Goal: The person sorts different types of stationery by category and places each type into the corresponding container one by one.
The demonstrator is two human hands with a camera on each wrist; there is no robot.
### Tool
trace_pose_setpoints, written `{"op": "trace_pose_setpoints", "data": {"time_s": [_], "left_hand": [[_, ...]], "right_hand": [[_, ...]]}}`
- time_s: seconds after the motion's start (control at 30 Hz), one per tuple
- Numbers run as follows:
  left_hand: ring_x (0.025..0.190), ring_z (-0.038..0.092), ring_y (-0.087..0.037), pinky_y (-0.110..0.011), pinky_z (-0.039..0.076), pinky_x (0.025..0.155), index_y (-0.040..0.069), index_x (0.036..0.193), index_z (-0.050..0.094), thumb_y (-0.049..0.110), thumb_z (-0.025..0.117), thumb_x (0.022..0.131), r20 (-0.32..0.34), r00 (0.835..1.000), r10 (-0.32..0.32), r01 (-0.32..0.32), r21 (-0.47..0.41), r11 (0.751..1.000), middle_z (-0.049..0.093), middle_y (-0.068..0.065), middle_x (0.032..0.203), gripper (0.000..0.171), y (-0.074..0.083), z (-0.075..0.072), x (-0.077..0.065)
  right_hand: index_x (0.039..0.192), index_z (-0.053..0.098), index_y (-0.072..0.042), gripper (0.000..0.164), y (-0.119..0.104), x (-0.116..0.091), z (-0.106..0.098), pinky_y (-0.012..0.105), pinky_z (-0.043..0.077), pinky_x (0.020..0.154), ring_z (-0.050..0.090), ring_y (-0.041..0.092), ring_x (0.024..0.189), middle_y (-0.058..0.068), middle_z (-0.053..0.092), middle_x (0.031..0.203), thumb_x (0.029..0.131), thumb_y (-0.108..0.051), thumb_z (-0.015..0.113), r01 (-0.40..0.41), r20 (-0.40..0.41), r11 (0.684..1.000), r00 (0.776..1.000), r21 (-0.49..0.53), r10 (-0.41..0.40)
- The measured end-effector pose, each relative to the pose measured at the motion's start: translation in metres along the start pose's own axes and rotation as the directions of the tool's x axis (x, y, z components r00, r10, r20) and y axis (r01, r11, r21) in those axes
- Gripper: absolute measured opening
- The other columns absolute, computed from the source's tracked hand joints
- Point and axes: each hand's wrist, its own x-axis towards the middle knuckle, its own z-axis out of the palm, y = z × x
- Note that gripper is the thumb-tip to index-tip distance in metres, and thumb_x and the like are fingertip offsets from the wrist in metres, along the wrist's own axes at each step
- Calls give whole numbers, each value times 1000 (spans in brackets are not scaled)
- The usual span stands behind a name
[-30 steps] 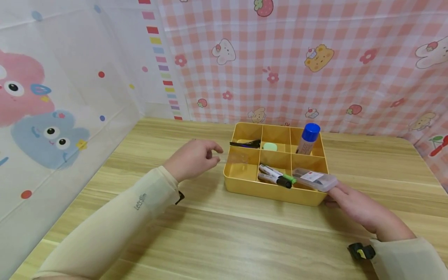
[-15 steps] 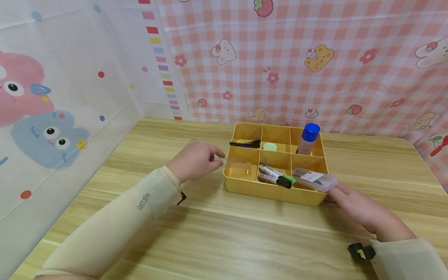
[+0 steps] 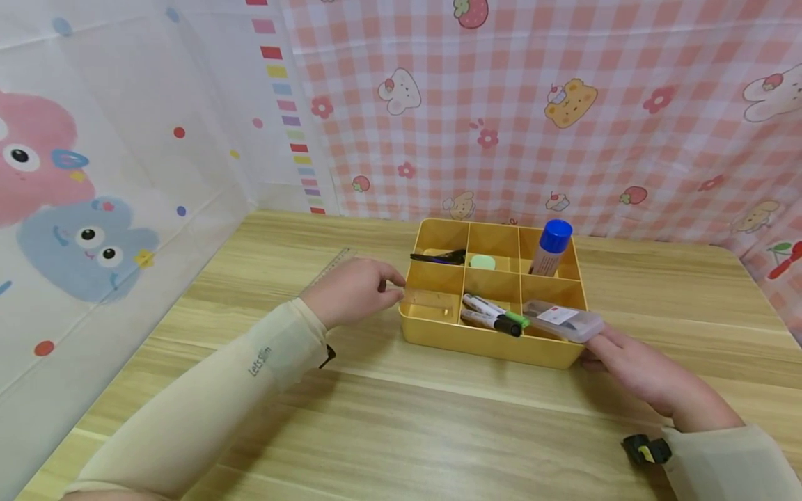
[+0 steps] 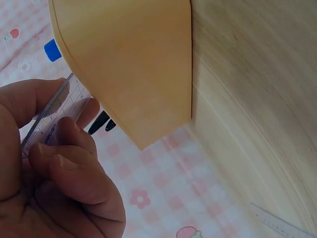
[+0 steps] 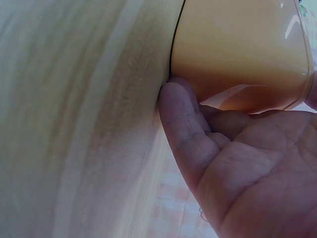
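Observation:
A yellow organizer box (image 3: 495,350) with several compartments stands on the wooden table. My left hand (image 3: 354,289) pinches a clear ruler (image 4: 62,101) between thumb and fingers. The ruler reaches over the left rim into the front-left compartment. My right hand (image 3: 639,372) touches the box's right front corner, its fingertips low against the wall in the right wrist view. Part of that hand is hidden behind a clear plastic case (image 3: 567,320) that lies tilted on the front-right compartment. Markers (image 3: 491,316) with green and black caps lie in the front-middle compartment.
Behind these, a blue-capped glue stick (image 3: 551,249) stands in the back-right compartment. A pale green piece (image 3: 483,262) lies back-middle and a black pen-like item (image 3: 441,257) back-left. A second clear ruler (image 3: 332,264) lies on the table behind my left hand. Patterned curtains (image 3: 501,160) enclose the table.
My left hand has moved slightly right toward the box, taking the clear ruler further into the front-left compartment. The ruler on the table shows more now. My right hand has stayed in place.

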Motion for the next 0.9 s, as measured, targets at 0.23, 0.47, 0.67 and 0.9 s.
{"op": "trace_pose_setpoints", "data": {"time_s": [0.23,0.47,0.67,0.9], "left_hand": [[62,50,-10,-28,46,55,17,113,67,34,58,91,8,1000,0,0,-3,1000,59,7,70,29,1,1,0],[66,51,-11,-28,47,59,16,109,67,34,60,90,-13,1000,3,-3,-5,1000,59,7,74,26,2,3,1],[64,51,-11,-28,46,56,17,107,65,35,61,90,-20,1000,-8,8,-13,1000,59,5,73,25,2,5,1],[63,51,-11,-27,47,55,16,105,61,36,62,90,-34,999,-18,16,-48,999,58,5,74,25,2,10,3]], "right_hand": [[142,20,10,61,0,1,0,47,48,91,41,34,117,33,26,142,105,-38,24,0,6,1000,1000,-6,0],[143,19,9,61,0,1,0,48,47,91,40,34,118,33,24,143,105,-38,23,2,13,1000,1000,3,-2],[143,19,9,61,0,0,0,48,47,91,41,34,118,33,25,143,104,-38,24,-6,5,1000,1000,-10,6],[143,21,9,62,-1,0,0,48,48,91,41,34,117,33,26,142,104,-39,24,-13,-1,1000,1000,-16,13]]}}
